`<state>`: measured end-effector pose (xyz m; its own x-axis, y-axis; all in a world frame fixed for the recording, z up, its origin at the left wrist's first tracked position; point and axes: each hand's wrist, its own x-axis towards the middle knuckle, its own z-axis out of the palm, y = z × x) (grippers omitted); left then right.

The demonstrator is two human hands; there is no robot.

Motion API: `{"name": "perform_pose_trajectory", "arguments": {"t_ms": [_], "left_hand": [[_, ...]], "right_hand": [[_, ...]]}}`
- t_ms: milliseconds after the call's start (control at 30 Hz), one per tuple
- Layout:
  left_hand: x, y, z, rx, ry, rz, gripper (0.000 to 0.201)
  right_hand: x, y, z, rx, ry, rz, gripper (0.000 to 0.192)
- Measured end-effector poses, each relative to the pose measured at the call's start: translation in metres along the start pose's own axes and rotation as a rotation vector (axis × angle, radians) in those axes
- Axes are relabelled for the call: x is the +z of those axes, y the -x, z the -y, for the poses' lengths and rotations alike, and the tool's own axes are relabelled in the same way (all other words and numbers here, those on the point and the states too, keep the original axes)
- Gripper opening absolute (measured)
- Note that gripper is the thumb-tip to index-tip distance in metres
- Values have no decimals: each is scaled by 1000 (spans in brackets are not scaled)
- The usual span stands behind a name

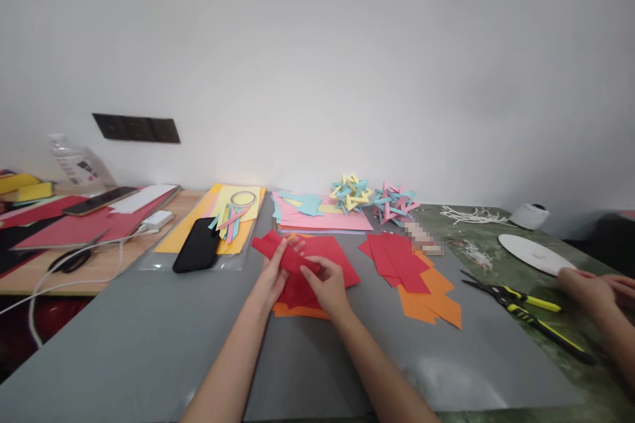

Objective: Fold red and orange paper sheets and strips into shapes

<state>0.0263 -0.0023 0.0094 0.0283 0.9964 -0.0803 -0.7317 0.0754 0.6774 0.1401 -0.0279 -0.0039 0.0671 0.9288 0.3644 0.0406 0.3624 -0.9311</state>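
Both hands on one red paper strip (pixel 285 256) over the grey mat (pixel 149 344), about mid-width, nearer the far edge than the near one. Left hand (pixel 272 277) pinching the strip's left part, thumb on top, fingers under; right hand (pixel 327 284) closed on its right end, fingertips pressing down onto the red sheets (pixel 337 258) beneath. Long axis of strip running left-far to right-near, slight diagonal; left end pointing toward the black phone (pixel 198 246) and the mat's far-left corner. Strip lifted a bit at left, touching the pile at right. Possible trouble: crooked crease if edges not lined up, since the grip sits off-centre; strip blending with same-colour sheets below, so a second sheet could get picked up or folded along; orange sheet (pixel 297 310) under the pile could slide on the smooth mat under pressure. Loose red and orange pieces (pixel 417 277) just to the right, apart from the hands. Another person's hands (pixel 595 287) at the right edge near yellow-handled scissors (pixel 526 307), well apart.
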Motion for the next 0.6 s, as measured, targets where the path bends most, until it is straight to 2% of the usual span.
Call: {"name": "perform_pose_trajectory", "arguments": {"t_ms": [100, 167, 200, 333, 400, 467, 600], "left_hand": [[2, -1, 1, -11, 1, -86, 22], [4, 1, 1, -40, 9, -100, 22], [5, 2, 1, -55, 10, -102, 23], [9, 8, 5, -55, -39, -85, 24], [11, 10, 7, -40, -70, -56, 23], [11, 11, 9, -34, -81, -39, 23], [11, 9, 7, -24, -33, -101, 24]], "right_hand": [[-7, -2, 5, -69, 159, -24, 21], [-12, -5, 7, -33, 149, -26, 32], [-14, -6, 8, 18, 105, 19, 38], [-20, -7, 7, 219, -115, 359, 50], [-21, -6, 8, 228, -155, 442, 52], [-21, -4, 10, 228, -154, 518, 46], [-23, -2, 15, 317, -82, 655, 35]]}}
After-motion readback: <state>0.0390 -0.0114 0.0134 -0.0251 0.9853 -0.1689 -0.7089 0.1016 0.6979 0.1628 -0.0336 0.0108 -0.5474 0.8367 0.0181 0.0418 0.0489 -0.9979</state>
